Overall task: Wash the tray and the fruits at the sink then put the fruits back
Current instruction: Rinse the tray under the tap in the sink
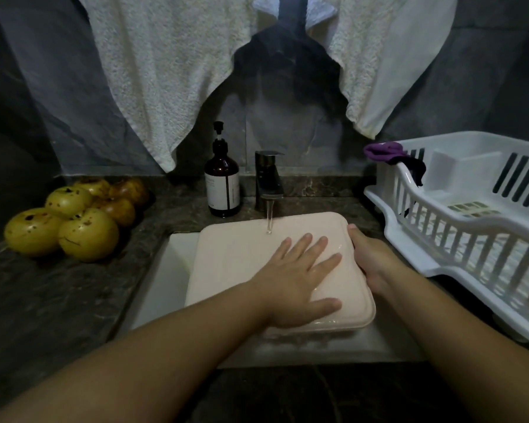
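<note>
The pink tray [242,257] lies over the sink [165,270] under the running faucet [268,181], right hand [371,257] gripping its edge, seemingly for steadiness, left hand [300,282] flat, rubbing; fruits [71,218] wait on the tabletop [43,300].

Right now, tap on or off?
On. A thin stream runs from the tap onto the tray over the sink, and the tray looks wet by the left hand.

Both hands reach forward: left hand [300,276] flat (fingers spread), right hand [371,257] curled in a grip.
</note>
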{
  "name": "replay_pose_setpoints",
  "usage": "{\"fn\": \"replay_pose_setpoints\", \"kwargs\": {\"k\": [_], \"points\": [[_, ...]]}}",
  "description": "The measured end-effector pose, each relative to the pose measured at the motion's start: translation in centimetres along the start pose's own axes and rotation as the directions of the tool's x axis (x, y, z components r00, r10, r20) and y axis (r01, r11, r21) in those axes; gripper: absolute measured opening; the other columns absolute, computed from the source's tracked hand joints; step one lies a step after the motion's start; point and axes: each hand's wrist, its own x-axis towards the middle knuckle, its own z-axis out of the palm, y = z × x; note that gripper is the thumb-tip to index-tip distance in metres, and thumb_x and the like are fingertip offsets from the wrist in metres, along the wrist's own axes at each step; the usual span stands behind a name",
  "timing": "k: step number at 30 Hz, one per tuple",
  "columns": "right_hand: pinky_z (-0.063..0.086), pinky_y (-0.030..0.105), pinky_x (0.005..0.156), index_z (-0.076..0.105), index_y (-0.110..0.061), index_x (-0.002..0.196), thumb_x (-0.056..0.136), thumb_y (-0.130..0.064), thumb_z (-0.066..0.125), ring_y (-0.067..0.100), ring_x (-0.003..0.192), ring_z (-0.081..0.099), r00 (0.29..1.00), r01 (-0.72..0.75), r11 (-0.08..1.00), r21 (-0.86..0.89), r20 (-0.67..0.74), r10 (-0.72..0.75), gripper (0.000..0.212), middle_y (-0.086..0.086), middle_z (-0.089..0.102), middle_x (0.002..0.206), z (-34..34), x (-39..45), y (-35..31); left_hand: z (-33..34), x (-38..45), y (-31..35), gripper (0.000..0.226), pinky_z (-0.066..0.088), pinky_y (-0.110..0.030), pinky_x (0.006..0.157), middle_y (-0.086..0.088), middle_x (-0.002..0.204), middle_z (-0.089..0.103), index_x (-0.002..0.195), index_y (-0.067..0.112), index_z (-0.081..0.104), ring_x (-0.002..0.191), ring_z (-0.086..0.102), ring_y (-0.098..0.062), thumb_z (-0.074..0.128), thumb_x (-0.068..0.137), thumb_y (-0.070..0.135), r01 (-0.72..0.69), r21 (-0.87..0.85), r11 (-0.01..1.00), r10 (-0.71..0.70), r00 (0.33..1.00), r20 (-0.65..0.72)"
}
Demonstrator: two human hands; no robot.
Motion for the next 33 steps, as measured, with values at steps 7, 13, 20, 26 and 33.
{"fn": "replay_pose_setpoints", "kwargs": {"k": [7,13,20,26,33], "points": [[0.060,0.050,0.089,0.060,-0.006,0.135,0.098,-0.058,0.056,0.033,0.093,0.075,1.000,0.013,1.000,0.001,-0.005,-0.013,0.064,0.012,0.076,0.107,-0.1,0.4,-0.1,-0.3,-8.4,-10.0,0.069,-0.012,-0.038,0.126,0.009,0.171,-0.021,0.159,0.053,-0.009,0.158,-0.021,-0.016,0.018,0.099,0.076,0.215,0.011,0.977,-0.214,0.976,-0.035],[0.060,0.039,0.070,0.063,-0.005,0.127,0.096,-0.054,0.064,0.030,0.079,0.076,1.000,0.021,0.997,0.075,-0.025,-0.019,0.058,0.012,0.078,0.098,-0.8,0.3,-0.4,-1.4,-8.8,-12.0,0.066,0.036,-0.033,0.109,-0.008,0.161,0.043,0.161,0.021,0.033,0.142,0.046,-0.027,0.047,0.105,0.053,0.556,-0.668,0.495,-0.791,0.606,-0.082],[0.057,0.036,0.050,0.070,-0.020,0.110,0.103,-0.032,0.056,0.028,0.059,0.072,0.998,0.045,0.982,0.183,0.031,-0.052,0.019,0.013,0.075,0.076,-2.2,-0.5,-0.9,-1.3,-7.4,-10.8,0.026,0.054,-0.035,0.070,-0.006,0.094,0.074,0.114,0.027,0.070,0.080,0.068,-0.028,0.046,0.108,0.035,0.469,-0.871,0.149,-0.834,0.533,0.144],[0.054,0.040,0.069,0.068,-0.006,0.114,0.095,-0.023,0.058,0.030,0.068,0.075,0.988,-0.002,0.991,0.136,0.156,-0.019,0.027,0.016,0.077,0.086,-3.6,-1.1,-2.1,0.0,-8.2,-10.1,0.028,0.045,-0.035,0.078,-0.012,0.096,0.072,0.101,0.029,0.073,0.084,0.059,-0.027,0.047,0.103,0.018,0.430,-0.901,-0.058,-0.776,0.549,0.312],[0.060,0.038,0.053,0.078,-0.013,0.101,0.101,-0.031,0.059,0.031,0.071,0.076,0.975,-0.016,0.977,0.210,0.218,-0.031,0.026,0.018,0.077,0.091,-2.9,-1.3,-2.5,-1.1,-8.7,-10.6,0.026,0.044,-0.034,0.076,-0.015,0.100,0.066,0.117,0.004,0.071,0.090,0.058,-0.028,0.056,0.102,0.020,0.356,-0.907,-0.226,-0.774,0.500,0.389]]}}
